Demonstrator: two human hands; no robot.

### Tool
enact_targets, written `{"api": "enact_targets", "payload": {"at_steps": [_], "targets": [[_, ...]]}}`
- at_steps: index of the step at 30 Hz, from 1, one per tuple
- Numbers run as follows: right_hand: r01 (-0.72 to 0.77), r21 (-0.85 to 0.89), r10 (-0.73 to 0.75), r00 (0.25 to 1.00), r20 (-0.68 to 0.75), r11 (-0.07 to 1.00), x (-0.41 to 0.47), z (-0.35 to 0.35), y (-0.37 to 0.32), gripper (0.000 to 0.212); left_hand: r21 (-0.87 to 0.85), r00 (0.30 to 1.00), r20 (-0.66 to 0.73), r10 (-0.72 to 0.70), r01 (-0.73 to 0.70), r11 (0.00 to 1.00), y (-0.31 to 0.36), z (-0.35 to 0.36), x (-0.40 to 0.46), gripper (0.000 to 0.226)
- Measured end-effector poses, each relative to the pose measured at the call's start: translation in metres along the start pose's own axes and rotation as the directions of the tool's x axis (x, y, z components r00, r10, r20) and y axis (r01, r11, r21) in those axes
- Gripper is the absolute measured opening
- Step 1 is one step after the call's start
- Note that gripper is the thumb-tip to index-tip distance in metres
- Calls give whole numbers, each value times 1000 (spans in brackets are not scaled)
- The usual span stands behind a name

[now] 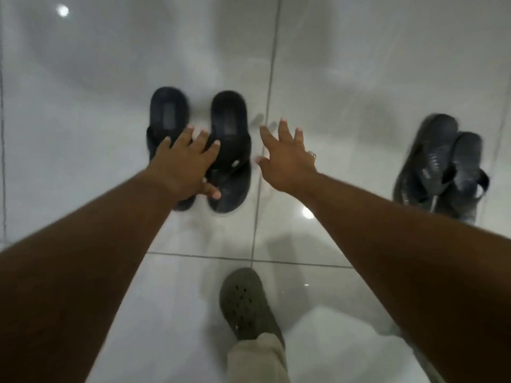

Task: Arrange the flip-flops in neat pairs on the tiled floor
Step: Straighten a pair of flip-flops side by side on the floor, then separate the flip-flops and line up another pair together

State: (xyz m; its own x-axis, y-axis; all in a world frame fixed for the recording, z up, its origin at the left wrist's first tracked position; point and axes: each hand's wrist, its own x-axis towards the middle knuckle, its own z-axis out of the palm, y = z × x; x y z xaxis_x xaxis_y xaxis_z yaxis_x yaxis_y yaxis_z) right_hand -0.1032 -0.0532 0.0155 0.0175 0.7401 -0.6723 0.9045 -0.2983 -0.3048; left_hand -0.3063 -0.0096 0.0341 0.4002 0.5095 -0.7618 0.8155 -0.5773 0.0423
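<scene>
Two dark flip-flops lie side by side on the glossy white tiled floor (345,64), heels pointing away from me: the left one (167,111) and the right one (229,114). My left hand (184,161) hovers over the gap between them with fingers spread, covering part of the left one's strap; nothing is gripped. My right hand (287,158) is open just right of this pair, above a tile joint, a ring on one finger. A second dark pair (442,164) lies at the far right, one flip-flop leaning partly on the other, both at an angle.
My foot in a grey-green clog (244,302) with a beige trouser leg stands at the bottom centre. Grey grout lines cross the floor. A ceiling light is reflected at the top left (62,10).
</scene>
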Motion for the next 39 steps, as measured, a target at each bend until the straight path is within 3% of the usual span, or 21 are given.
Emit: {"api": "enact_targets", "payload": {"at_steps": [9,14,17,20,23,28,35,39], "targets": [[-370,-85,371,929,-12,925,-110,-75,289,86,-38,978,-57,202,-205,978,248,-58,64,109],[-423,22,422,906,36,906,-115,-63,413,89,-71,962,-98,254,-262,963,378,-69,138,107],[-416,76,411,909,75,906,-109,-35,460,89,-31,957,-58,284,-286,958,438,-67,178,103],[-337,95,336,942,23,937,-108,-12,486,88,39,971,-45,236,-234,971,470,-56,198,95],[-251,125,259,965,-44,960,-108,-5,499,86,26,982,-75,171,-170,985,481,-49,198,86],[-247,98,260,956,-140,964,-117,-21,543,84,-46,983,-111,149,-155,987,541,-56,207,84],[-242,-67,241,970,-29,968,-135,-64,685,84,-26,954,-170,246,-253,967,685,-76,237,84],[-246,-118,249,968,11,962,-138,-89,729,83,-26,950,-188,251,-260,965,727,-85,251,83]]}}
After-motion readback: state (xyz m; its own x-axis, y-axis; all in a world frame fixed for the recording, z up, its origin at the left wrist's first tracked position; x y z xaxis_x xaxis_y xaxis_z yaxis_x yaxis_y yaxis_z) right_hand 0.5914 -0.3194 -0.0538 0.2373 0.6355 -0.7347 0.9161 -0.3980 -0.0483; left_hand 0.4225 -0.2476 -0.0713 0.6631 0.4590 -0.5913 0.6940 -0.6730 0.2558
